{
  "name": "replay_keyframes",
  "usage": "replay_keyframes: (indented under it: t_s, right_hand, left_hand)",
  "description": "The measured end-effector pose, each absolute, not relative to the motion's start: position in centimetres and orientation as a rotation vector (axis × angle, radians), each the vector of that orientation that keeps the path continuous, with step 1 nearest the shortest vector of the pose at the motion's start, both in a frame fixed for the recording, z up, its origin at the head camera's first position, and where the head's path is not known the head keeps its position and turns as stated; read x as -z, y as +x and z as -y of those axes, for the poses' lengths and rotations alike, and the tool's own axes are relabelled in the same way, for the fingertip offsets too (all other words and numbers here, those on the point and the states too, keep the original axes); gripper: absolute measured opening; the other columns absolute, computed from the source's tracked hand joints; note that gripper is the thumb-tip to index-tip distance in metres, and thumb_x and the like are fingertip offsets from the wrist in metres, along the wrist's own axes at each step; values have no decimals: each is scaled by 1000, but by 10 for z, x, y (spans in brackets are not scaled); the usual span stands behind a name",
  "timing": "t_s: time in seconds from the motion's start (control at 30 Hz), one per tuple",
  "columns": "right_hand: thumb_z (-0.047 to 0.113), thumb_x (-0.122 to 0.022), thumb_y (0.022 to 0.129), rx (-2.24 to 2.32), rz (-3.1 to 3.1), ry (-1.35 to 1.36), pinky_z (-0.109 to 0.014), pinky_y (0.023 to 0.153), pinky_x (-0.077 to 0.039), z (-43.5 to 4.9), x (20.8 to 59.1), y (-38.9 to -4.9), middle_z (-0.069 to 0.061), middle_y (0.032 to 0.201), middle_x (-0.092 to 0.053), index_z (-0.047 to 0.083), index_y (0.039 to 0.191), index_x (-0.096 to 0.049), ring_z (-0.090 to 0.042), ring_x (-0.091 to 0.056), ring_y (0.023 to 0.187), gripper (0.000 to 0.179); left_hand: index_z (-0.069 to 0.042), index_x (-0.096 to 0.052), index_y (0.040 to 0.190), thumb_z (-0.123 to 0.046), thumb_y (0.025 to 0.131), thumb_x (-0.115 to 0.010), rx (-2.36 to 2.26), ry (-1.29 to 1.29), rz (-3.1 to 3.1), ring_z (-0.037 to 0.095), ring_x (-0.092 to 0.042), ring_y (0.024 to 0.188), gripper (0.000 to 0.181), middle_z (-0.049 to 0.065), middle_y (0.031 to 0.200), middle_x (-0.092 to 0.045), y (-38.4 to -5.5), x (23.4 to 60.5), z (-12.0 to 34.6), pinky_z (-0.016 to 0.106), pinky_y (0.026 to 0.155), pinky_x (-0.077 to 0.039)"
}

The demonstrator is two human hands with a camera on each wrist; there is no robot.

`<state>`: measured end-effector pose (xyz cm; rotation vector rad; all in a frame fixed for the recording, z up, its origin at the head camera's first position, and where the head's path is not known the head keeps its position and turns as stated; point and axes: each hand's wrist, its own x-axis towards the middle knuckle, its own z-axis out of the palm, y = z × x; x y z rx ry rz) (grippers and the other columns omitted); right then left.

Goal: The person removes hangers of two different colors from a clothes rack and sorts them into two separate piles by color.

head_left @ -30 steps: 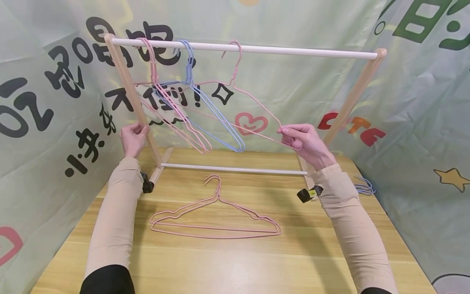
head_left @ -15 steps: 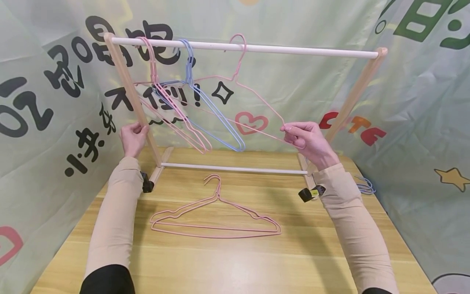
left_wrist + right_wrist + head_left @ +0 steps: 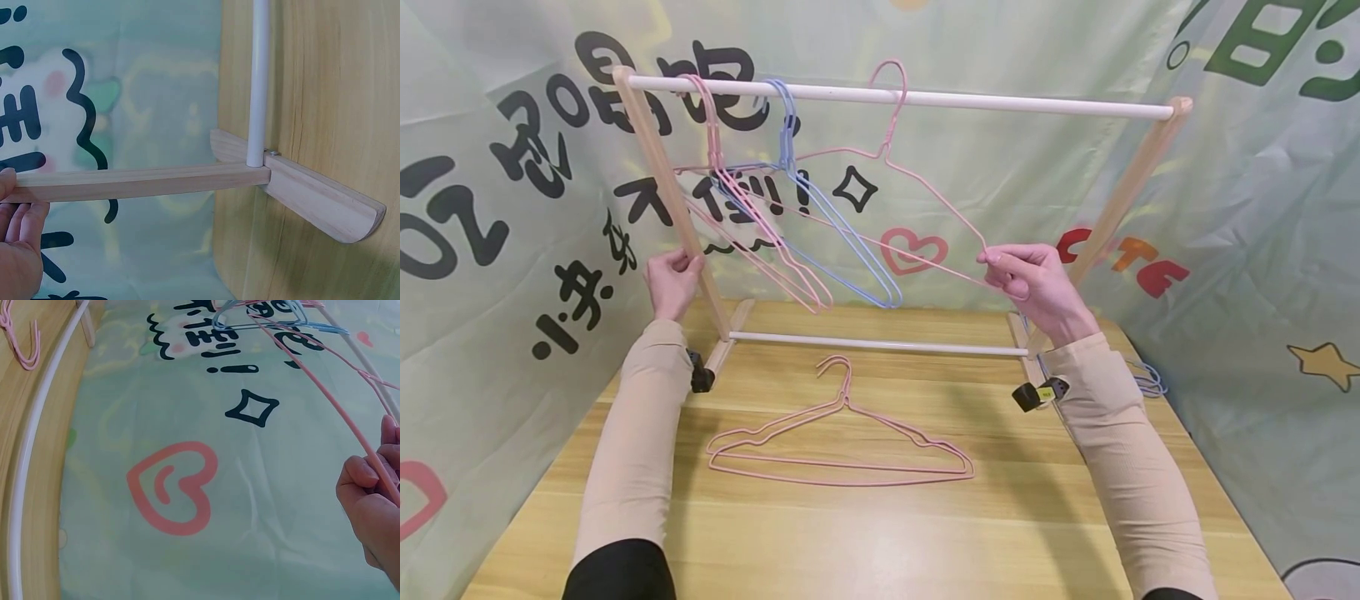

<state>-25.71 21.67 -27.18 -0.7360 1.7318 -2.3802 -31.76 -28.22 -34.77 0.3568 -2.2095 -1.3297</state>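
Observation:
My right hand (image 3: 1037,287) pinches the lower right corner of a pink wire hanger (image 3: 891,129). The hanger's hook rises above the white top rail (image 3: 1000,102) and overlaps it in the head view. Fingers and thumb of the right hand (image 3: 369,494) close round the pink wire (image 3: 337,409) in the right wrist view. On the other side, my left hand (image 3: 672,287) grips the rack's left wooden post (image 3: 656,158). The left wrist view shows that post (image 3: 150,181) between thumb and fingers. Pink hangers (image 3: 712,150) and blue hangers (image 3: 786,146) hang towards the rail's left end.
Two pink hangers (image 3: 846,400) lie overlapped on the wooden table (image 3: 880,542) before the rack. Blue hangers (image 3: 1150,383) lie at the table's right edge. A lower white bar (image 3: 880,344) joins the rack's feet, and a printed cloth (image 3: 1000,183) stands behind.
My right hand has moved slightly right and up with the pink hanger, and its hook has risen higher over the top rail. The left hand stays on the post.

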Motion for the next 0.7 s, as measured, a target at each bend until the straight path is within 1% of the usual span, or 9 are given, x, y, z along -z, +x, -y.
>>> replay_keyframes:
  t_s: [0.07,0.33,0.47,0.7]
  right_hand:
    - [-6,-52,99,2384,-1736,-733,-32,71,-16,-216,271,-257,-6,62,-24,3,88,-79,-19,-17,62,31]
    - [-6,-53,99,2403,-1743,-754,-32,70,-15,-217,272,-254,-7,63,-27,4,88,-79,-20,-19,63,30]
    - [-8,-51,99,2407,-1748,-774,-33,70,-15,-219,273,-253,-8,64,-28,4,88,-80,-21,-20,65,33]
    - [-9,-48,99,2417,-1767,-803,-32,70,-13,-221,274,-252,-7,62,-23,3,88,-79,-19,-16,60,34]
  left_hand:
    - [-3,-68,127,-19,97,-64,1332,356,2209,30,-69,118,34,19,123,-70,-317,348,282,33,100,-56]
    - [-2,-69,127,-18,97,-65,1343,354,2203,30,-68,118,34,19,123,-70,-317,346,282,31,99,-56]
    - [-1,-68,127,-18,97,-65,1354,353,2198,31,-68,118,34,20,124,-69,-317,346,281,32,100,-56]
    - [-1,-67,128,-18,98,-65,1363,357,2193,31,-68,119,35,20,125,-69,-317,346,281,34,101,-55]
